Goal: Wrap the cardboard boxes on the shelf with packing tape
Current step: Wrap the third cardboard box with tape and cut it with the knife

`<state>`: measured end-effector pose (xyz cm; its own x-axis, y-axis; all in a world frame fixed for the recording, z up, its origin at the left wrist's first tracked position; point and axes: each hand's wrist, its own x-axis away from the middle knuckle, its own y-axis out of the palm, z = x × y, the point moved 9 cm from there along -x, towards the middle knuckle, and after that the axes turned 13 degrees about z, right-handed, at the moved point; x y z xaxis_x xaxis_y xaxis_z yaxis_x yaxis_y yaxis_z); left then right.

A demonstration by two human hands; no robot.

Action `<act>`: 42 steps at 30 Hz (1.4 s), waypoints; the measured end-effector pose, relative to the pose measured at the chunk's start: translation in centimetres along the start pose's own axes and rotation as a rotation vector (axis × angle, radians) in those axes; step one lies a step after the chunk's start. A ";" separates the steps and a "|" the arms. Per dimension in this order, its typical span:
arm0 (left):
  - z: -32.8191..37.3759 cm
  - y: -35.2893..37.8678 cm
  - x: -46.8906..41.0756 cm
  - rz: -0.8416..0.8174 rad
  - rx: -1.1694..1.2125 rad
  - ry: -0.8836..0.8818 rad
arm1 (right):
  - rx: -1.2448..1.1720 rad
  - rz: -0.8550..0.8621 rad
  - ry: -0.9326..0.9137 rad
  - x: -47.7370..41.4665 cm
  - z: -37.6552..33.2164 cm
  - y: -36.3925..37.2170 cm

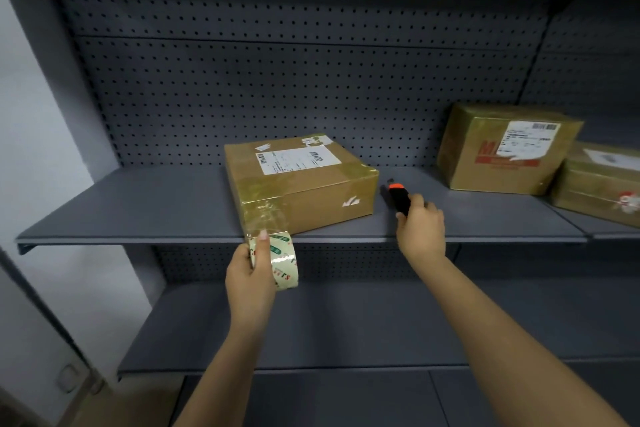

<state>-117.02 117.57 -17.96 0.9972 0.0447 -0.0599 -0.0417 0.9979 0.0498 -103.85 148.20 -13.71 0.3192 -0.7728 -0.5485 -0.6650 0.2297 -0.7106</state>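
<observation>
While only the head view is on offer, it shows what matters: the cardboard box (304, 184) sits a little askew on the shelf (138, 211). A short strip of tape (265, 218) runs from its near left corner down to the tape roll (282, 262), which the left hand (247, 276) grips with fingers curled round it, just in front of the shelf's edge. The right hand (420, 229) is clamped round the handle of a black-and-orange knife (398, 198), near the box's right face, tip pointing toward the back of the shelf. So the strip lies to the left of the knife hand, with the box's front face between them. Its long axis runs from roll up to corner, so the blade would probably have to cross it sideways. Whether the knife rests on the shelf I cannot tell. Two more boxes (505, 149), glossy with tape, stand well apart at the right.
</observation>
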 end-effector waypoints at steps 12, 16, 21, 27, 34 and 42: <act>0.2 -0.9 -0.4 0.055 0.023 0.016 | -0.610 -0.109 -0.265 4.4 -8.8 -5.1; 0.8 -0.9 -0.2 0.062 0.079 0.031 | -0.642 -0.184 -0.411 6.2 -13.0 -4.8; 0.6 -0.8 -0.5 0.042 0.094 0.029 | -0.504 -0.071 -0.751 7.3 -16.8 -5.2; 0.4 -0.7 -1.0 0.044 0.132 -0.017 | -0.458 -0.019 -0.975 6.8 -16.7 -5.3; 0.1 -0.7 -1.7 0.109 0.151 -0.061 | -0.514 -0.003 -1.078 6.9 -17.2 -5.9; 0.3 -0.5 -2.2 0.142 0.080 -0.044 | -0.466 0.074 -1.183 7.6 -18.0 -5.5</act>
<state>-119.13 116.93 -17.56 0.9835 0.1810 -0.0032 -0.1789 0.9746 0.1344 -109.87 130.42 -6.03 0.5167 0.2846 -0.8075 -0.8033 -0.1652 -0.5722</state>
